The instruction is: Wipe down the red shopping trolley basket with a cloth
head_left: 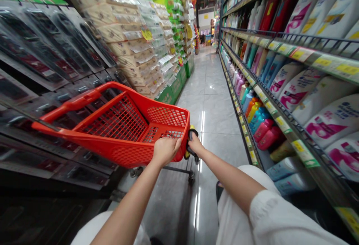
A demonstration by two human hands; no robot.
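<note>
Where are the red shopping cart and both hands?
Red shopping cart (123, 151): head view, on its near side wall.
Left hand (166, 150): head view, on its back.
Right hand (196, 145): head view, on its middle.

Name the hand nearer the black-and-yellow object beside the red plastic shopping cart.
Right: the right hand holds the black-and-yellow object. The left hand is apart from it, on the red plastic shopping cart's rim.

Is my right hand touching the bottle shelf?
No, your right hand grasps a black-and-yellow item at the red cart, apart from the shelf.
</note>
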